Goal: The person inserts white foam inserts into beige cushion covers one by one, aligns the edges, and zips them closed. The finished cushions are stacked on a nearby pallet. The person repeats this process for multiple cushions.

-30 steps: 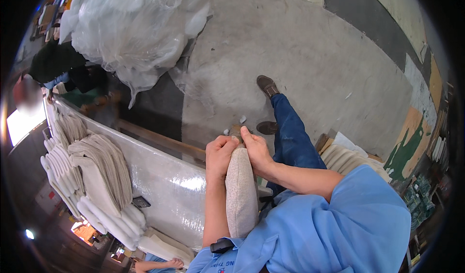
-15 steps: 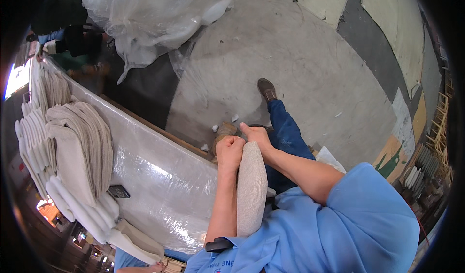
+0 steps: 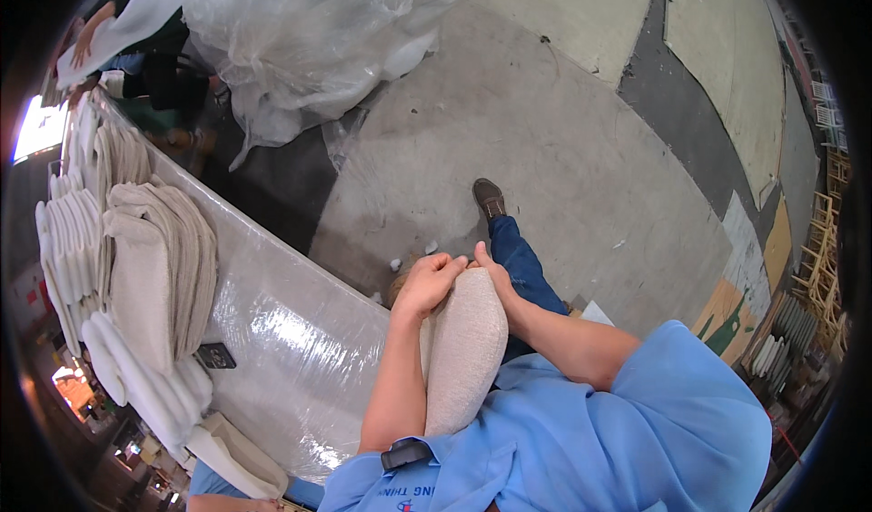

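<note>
A beige woven-fabric cushion (image 3: 468, 353) stands on edge between my forearms, its lower end against my blue shirt. Both hands meet at its far end. My left hand (image 3: 431, 283) is closed at the top left corner, fingers curled over the fabric. Opposite it, my right hand (image 3: 493, 271) grips the right corner with the thumb pointing up. The fingertips almost touch, and part of the right fingers is hidden behind the cushion. Left of my left forearm lies the plastic-covered table (image 3: 282, 330).
On the table's left side lie folded beige covers (image 3: 145, 276), white foam pads (image 3: 136, 376) and a small black device (image 3: 217, 356). A big clear plastic bag (image 3: 309, 39) sits on the floor beyond. At far left a co-worker handles a white pad (image 3: 127, 30); another person's arm shows bottom left.
The cushion has turned so more of its broad face shows. My left hand has shifted from a fist to fingers bent over the corner, closer to my right hand. The co-worker has raised a white pad.
</note>
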Available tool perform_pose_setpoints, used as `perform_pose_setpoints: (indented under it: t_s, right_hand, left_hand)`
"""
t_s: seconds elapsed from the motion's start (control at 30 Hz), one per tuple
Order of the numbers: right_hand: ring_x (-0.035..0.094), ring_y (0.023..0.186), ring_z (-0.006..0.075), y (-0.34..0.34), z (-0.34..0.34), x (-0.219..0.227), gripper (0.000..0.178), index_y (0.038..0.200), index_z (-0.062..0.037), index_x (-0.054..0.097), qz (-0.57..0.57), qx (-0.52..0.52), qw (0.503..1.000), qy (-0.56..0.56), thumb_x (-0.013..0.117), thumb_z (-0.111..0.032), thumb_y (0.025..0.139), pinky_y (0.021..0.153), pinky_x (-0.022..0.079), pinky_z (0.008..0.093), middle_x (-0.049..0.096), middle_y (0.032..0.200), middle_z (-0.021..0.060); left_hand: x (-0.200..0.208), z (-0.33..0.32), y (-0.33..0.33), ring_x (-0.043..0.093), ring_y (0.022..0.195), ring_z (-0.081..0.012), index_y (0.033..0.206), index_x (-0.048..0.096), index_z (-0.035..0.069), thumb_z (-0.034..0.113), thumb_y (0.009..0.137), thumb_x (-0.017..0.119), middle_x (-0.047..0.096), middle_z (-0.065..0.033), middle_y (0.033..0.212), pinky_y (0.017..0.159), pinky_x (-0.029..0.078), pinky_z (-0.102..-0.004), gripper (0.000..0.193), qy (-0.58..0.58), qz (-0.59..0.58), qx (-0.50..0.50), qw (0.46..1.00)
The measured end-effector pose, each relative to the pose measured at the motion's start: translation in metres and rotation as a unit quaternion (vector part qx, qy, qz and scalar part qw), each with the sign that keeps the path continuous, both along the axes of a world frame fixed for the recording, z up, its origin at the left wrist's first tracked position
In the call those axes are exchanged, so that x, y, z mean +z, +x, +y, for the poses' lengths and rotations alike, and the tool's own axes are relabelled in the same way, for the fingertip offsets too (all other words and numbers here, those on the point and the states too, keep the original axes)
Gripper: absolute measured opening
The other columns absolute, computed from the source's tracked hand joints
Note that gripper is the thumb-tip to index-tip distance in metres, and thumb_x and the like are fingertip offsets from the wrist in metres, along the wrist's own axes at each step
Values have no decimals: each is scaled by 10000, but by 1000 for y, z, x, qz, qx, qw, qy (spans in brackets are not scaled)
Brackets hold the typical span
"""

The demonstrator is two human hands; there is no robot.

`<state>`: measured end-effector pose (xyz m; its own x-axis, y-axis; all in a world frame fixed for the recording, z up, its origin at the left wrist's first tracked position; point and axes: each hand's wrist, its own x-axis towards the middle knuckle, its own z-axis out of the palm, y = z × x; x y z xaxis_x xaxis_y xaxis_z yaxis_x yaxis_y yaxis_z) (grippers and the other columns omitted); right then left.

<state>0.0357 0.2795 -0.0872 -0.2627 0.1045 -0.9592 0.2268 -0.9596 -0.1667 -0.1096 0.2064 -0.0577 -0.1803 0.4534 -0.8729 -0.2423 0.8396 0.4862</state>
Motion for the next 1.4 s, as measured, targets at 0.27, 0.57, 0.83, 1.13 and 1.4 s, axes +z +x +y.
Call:
perform_pose_setpoints:
  t_s: [0.27,0.57,0.83,1.13,1.4]
  right_hand:
    - [689,750,197,18,-14,-12,334,1024,-62,678,101,-49,994,10,575,-370,1102,667,565,367,693,896,68]
    - [705,787,226,33,-9,-49,122,1019,-41,636,-3,31,998,57,603,-158,1006,703,603,389,706,945,112]
    - [707,918,237,29,0,-39,328,1109,-69,666,105,85,991,8,598,-385,1050,827,589,402,717,1026,96]
    - [703,1074,286,11,-12,73,592,1270,-118,718,147,117,979,-79,537,-642,1063,948,550,486,731,1213,126]
    - [691,982,220,8,-42,18,601,1226,-36,723,91,451,859,226,556,-590,1065,839,552,425,745,1070,87]
  left_hand:
    - [-9,6,9,530,692,-57,873,738,36,325,1019,714,634,43,773,615,433,-278,325,73,-182,101,975]
    - [-31,-6,26,489,599,-97,714,663,-29,246,953,673,558,-7,620,550,404,-340,364,103,31,40,993]
    - [-15,-2,17,728,833,-356,851,764,-32,351,931,651,745,-237,858,805,545,-464,408,53,85,-23,995]
    - [81,-128,34,701,1019,-269,1046,778,-6,447,977,701,770,-164,989,887,531,-407,464,-11,215,57,975]
    - [73,-275,111,639,802,-259,1035,712,7,469,1005,654,698,-163,860,753,493,-420,467,-46,216,204,954]
